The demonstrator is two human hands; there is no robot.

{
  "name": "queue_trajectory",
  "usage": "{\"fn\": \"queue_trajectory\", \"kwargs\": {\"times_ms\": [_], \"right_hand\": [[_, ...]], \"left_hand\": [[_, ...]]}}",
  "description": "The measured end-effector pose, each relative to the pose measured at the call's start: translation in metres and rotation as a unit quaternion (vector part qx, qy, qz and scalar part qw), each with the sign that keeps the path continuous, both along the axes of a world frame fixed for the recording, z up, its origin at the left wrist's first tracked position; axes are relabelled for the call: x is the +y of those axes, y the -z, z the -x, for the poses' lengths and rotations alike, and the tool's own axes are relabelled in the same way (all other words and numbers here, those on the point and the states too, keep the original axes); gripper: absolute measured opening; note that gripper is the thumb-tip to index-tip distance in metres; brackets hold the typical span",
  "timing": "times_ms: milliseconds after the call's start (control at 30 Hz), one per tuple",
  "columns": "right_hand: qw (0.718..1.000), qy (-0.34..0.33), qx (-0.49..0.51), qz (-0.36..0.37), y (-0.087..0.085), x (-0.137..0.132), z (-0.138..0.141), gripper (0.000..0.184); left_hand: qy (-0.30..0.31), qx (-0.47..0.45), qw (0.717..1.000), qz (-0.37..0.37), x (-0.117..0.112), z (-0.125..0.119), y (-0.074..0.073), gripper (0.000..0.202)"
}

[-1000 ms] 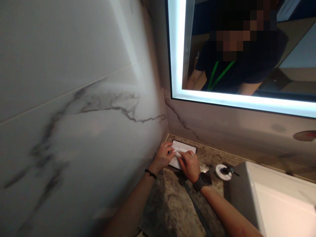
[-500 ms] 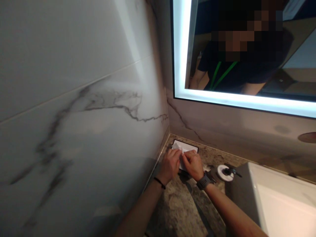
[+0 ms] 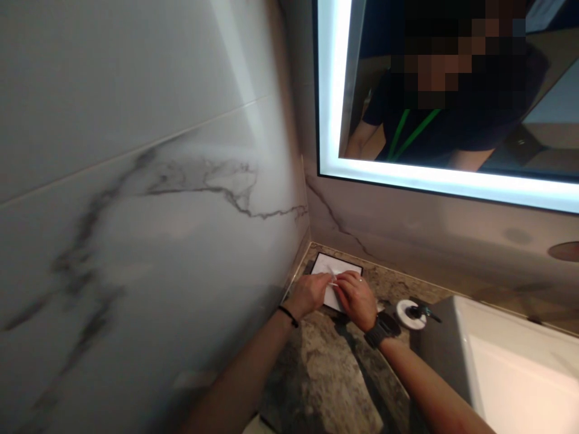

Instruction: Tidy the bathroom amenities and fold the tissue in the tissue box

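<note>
In the counter's corner lies a flat, black-edged holder with white paper in it. Over it, the fingertips of my left hand and my right hand almost meet. Both hands pinch a small raised fold of white tissue between them. My fingers cover part of the fold, so its exact shape is hard to make out. A dark band circles my left wrist, and a dark watch is on my right.
A soap dispenser with a black pump stands right of my right hand, beside a white basin. A marbled wall borders the stone counter on the left. A lit mirror hangs above, reflecting a person with a green lanyard.
The raised tissue is lower and narrower between my fingers. My left hand has turned flatter and shifted slightly left, and more of the holder's white surface shows.
</note>
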State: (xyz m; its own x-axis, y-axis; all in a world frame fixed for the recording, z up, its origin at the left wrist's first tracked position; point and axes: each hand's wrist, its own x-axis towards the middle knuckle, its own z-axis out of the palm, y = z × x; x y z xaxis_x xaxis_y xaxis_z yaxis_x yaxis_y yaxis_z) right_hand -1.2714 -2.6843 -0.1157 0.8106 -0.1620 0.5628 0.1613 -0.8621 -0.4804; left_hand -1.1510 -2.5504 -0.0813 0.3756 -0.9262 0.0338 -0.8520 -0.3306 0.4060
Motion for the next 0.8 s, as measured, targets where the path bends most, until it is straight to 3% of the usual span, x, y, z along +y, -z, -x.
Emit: {"fn": "queue_trajectory", "kwargs": {"times_ms": [100,367,500,633,800], "right_hand": [[1.0,-0.002,-0.007,0.002,0.002,0.0,0.0,0.017],[0.995,-0.032,-0.045,0.083,0.005,-0.003,-0.001,0.023],[0.996,-0.004,-0.032,0.085,0.012,-0.004,-0.001,0.026],[0.995,0.03,-0.032,0.091,0.015,-0.002,-0.005,0.03],[0.992,0.075,-0.045,0.089,0.018,-0.003,-0.011,0.033]], "left_hand": [[-0.021,0.013,0.998,-0.056,-0.005,-0.006,-0.002,0.031],[0.019,-0.022,0.983,-0.179,-0.021,-0.011,-0.02,0.038],[-0.003,-0.013,0.986,-0.165,-0.019,-0.012,-0.023,0.034],[-0.01,0.031,0.992,-0.122,-0.017,-0.014,-0.015,0.038],[-0.041,0.008,0.991,-0.127,-0.022,-0.018,-0.005,0.032]]}}
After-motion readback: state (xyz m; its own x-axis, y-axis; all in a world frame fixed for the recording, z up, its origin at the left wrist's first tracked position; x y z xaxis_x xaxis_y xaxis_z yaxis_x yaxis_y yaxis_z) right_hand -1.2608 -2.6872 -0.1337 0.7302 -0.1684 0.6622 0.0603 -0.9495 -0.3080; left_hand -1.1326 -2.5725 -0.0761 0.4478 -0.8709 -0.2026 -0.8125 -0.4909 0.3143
